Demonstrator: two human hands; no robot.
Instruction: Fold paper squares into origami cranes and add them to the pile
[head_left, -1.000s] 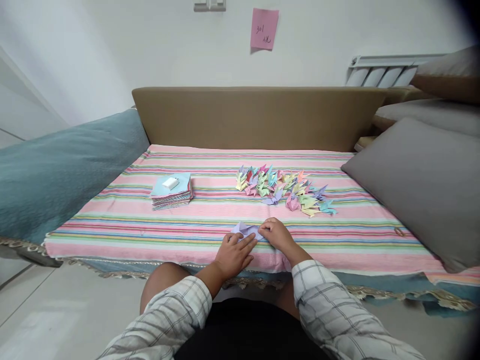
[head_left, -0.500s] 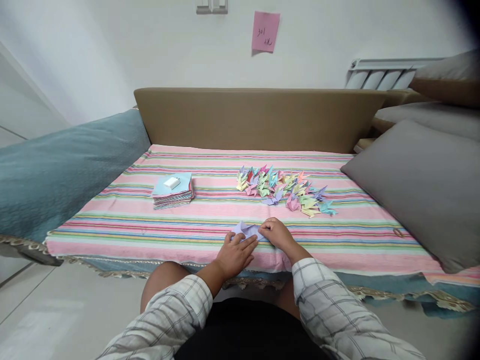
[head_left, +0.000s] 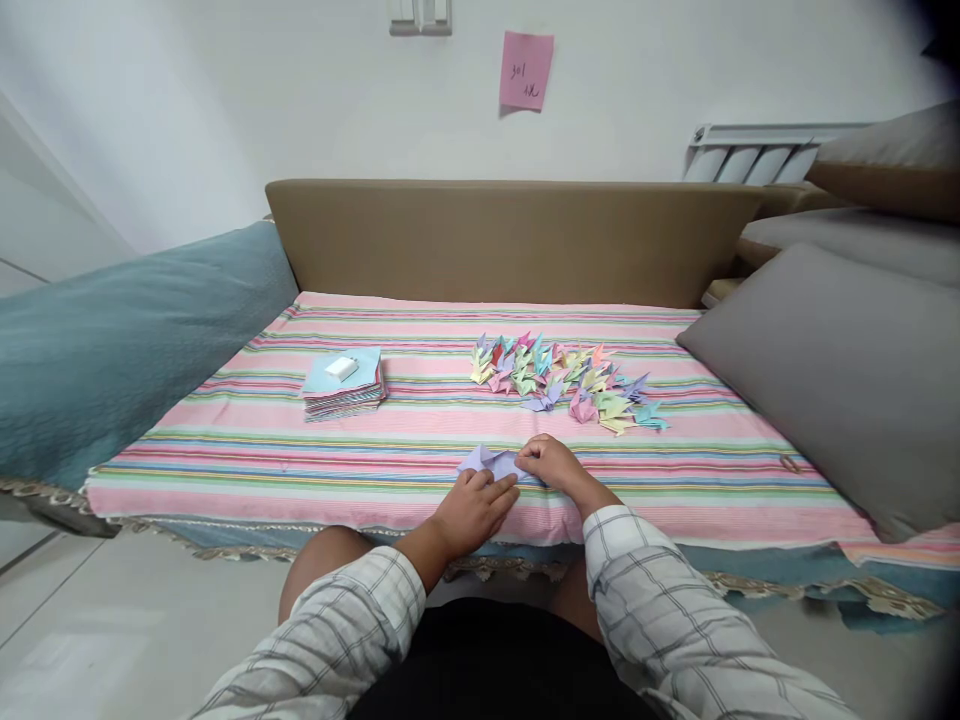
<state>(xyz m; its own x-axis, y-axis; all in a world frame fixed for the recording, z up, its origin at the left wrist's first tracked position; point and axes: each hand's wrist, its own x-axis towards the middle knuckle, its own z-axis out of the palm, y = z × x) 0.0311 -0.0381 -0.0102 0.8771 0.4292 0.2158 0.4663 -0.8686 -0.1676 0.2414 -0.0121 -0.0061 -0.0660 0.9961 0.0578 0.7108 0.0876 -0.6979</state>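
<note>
A lilac paper piece (head_left: 489,461), partly folded, lies on the striped cloth (head_left: 247,455) near its front edge. My left hand (head_left: 471,510) lies flat on its near side, fingers stretched over the paper. My right hand (head_left: 550,461) has its fingers curled and pinched on the paper's right end. Beyond them sits a pile of several folded paper cranes (head_left: 564,380) in pastel colours. To the left is a stack of square paper sheets (head_left: 343,388) with a small white block (head_left: 341,367) on top.
A teal blanket (head_left: 112,340) covers the left side. Grey cushions (head_left: 840,370) lean at the right. A tan sofa back (head_left: 510,235) runs behind. A pink note (head_left: 526,70) hangs on the wall. My knees are below the cloth's fringed edge.
Both hands stay on the lilac paper; the left fingers have shifted slightly. The camera tilted a little.
</note>
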